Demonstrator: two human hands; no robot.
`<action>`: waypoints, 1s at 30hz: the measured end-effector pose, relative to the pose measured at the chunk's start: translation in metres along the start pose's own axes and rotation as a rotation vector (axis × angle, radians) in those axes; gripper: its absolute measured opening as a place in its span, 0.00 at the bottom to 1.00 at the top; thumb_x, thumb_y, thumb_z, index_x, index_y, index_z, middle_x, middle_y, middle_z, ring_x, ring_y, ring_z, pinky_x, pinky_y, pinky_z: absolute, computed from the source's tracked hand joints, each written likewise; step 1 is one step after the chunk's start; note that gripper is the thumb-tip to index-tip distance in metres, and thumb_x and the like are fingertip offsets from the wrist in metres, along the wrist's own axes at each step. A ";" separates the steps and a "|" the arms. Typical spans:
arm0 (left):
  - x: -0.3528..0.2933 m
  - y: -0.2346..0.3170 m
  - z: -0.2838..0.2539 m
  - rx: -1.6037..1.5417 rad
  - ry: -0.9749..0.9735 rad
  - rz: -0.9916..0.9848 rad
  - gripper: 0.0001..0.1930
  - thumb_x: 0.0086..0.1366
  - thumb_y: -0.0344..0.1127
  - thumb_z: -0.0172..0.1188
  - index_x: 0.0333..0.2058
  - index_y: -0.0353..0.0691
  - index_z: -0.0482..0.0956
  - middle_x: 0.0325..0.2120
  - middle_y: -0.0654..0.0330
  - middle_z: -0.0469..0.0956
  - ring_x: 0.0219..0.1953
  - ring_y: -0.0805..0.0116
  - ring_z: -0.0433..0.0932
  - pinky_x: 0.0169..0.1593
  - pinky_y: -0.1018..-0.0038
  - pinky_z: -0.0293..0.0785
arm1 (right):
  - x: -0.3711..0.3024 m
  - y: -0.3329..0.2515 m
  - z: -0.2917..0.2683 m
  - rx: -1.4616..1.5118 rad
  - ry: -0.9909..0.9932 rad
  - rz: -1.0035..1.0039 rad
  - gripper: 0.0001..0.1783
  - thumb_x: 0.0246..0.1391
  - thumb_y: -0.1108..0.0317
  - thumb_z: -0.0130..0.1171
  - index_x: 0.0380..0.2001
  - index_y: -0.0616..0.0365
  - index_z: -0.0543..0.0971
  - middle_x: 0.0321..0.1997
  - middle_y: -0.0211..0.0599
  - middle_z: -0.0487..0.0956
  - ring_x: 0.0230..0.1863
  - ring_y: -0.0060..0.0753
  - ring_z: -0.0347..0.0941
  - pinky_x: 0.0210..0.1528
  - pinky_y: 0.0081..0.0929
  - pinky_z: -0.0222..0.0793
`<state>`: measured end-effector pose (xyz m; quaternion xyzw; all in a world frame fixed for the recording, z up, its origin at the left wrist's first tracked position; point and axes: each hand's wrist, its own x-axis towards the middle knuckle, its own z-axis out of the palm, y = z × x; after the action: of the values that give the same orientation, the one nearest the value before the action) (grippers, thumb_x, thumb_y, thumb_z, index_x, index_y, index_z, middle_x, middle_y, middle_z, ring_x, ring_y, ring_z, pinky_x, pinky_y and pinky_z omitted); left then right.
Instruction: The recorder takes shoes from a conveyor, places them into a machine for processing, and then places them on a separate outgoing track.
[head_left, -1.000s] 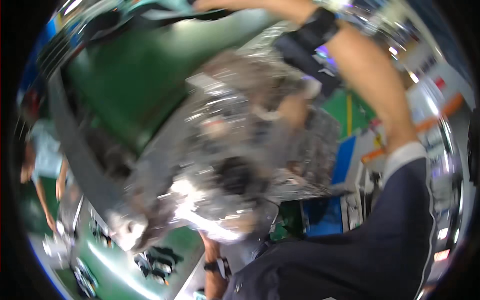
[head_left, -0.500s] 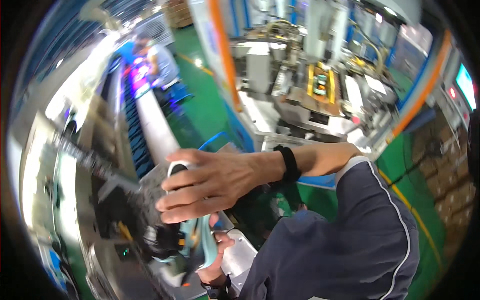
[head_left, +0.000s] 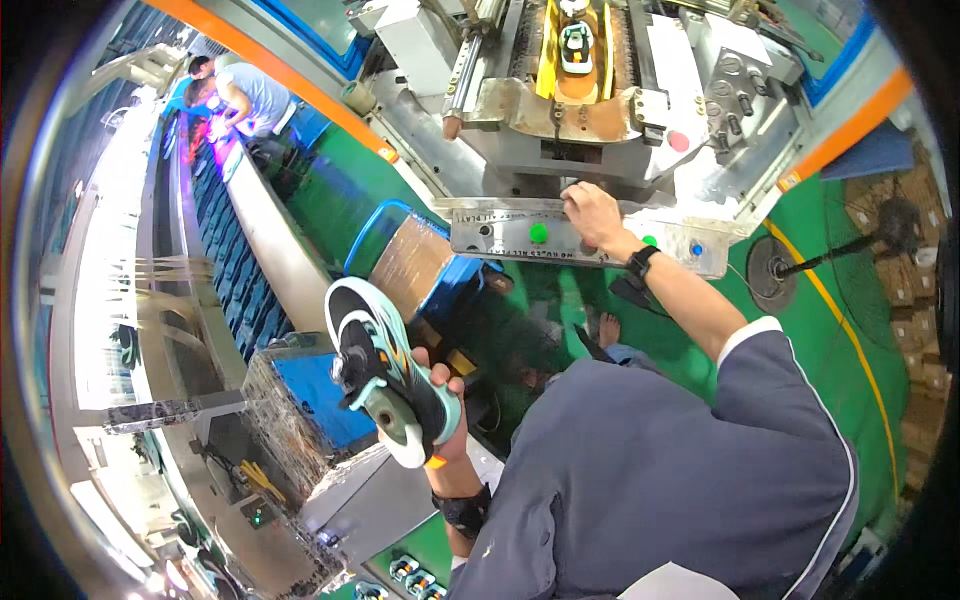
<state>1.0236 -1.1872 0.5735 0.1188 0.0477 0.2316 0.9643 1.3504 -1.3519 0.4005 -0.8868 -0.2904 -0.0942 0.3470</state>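
My left hand [head_left: 452, 415] grips a shoe [head_left: 385, 365] from its right side, fingers curled round it. The shoe is black and mint with a pale sole and small orange accents, and it is tilted. Some of my left fingers are hidden behind it. My right hand [head_left: 597, 220] rests with bent fingers at the upper edge of a metal control panel [head_left: 590, 250]. Whatever lies under those fingertips is hidden. A green button [head_left: 539, 233] is left of this hand, and a blue button [head_left: 697, 250] is to its right.
Behind the panel stands a machine with another mint-and-black shoe [head_left: 577, 48] between yellow sides. Left of me runs a conveyor [head_left: 270, 235]. A blue-framed cart [head_left: 405, 265] stands between. A person [head_left: 250, 95] works far left. More shoes [head_left: 415, 575] are low down. A fan [head_left: 775, 270] stands right.
My right hand has left the shoe and moved up and right to the control panel. My left hand still holds the shoe, now in plainer view. The view has turned toward the machine.
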 end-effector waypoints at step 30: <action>0.024 -0.071 0.036 0.643 0.193 0.121 0.43 0.49 0.48 0.64 0.60 0.28 0.61 0.50 0.43 0.71 0.43 0.51 0.76 0.45 0.57 0.75 | 0.003 -0.041 -0.027 0.549 -0.119 -0.098 0.06 0.49 0.69 0.60 0.31 0.58 0.77 0.30 0.42 0.75 0.37 0.47 0.73 0.42 0.40 0.70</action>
<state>1.0808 -1.2449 0.5897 0.3968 0.2022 0.2718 0.8531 1.3296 -1.3445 0.4449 -0.7485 -0.3676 0.0235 0.5514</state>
